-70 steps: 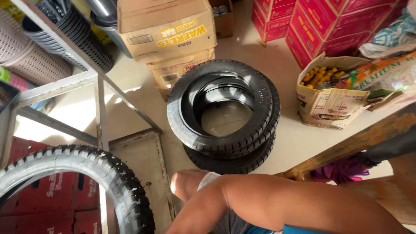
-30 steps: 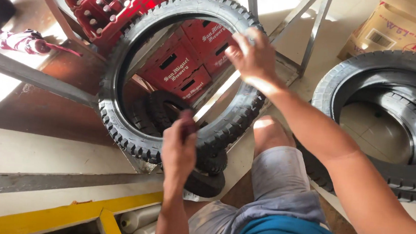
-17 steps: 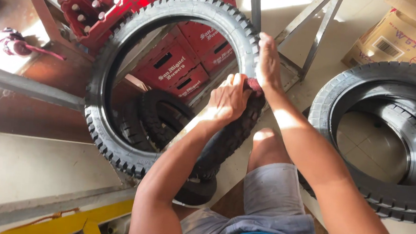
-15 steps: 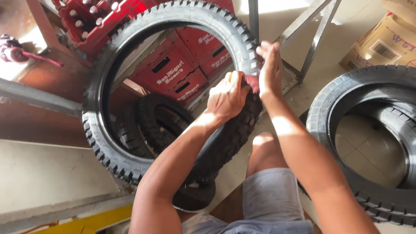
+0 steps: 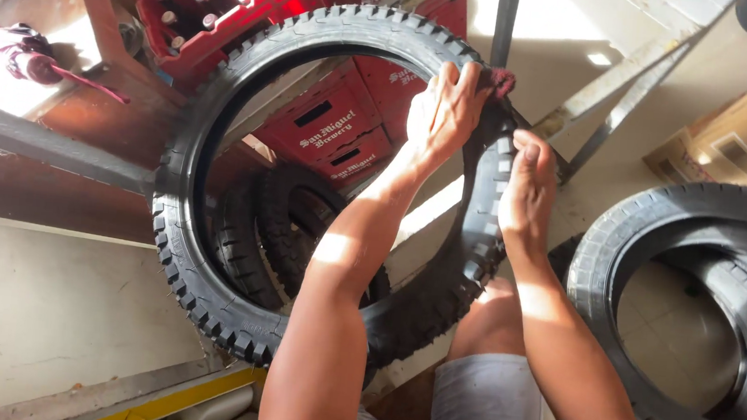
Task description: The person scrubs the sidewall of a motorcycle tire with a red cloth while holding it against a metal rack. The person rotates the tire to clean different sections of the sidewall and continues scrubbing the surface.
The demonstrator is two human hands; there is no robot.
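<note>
- Since half a second ago the left hand (image 5: 445, 109) has slid up the tyre (image 5: 219, 136) towards its top right, and the right hand (image 5: 528, 188) has dropped a little lower on the tread.
- The left hand now presses a dark red rag (image 5: 497, 79) against the upper right of the tyre, fingers curled over the rim and gripping the cloth (only a corner of it shows past the fingertips).
- The right hand lies just below and to the right of the left, clasped around the outer tread with the thumb on top; it is grasping the tyre itself.
- The tyre stands upright in front of the person, knobbly tread outward, its lower right part resting by the bare knee (image 5: 494, 313).
- Through its opening you see smaller tyres (image 5: 283, 230) leaning behind it and red bottle crates (image 5: 327, 126) beyond.
- A second, wider tyre (image 5: 654, 259) lies flat on the floor to the right, well clear of both hands.
- A cardboard box (image 5: 734, 149) sits at the upper right, and a grey metal frame (image 5: 41, 144) crosses the left side.
</note>
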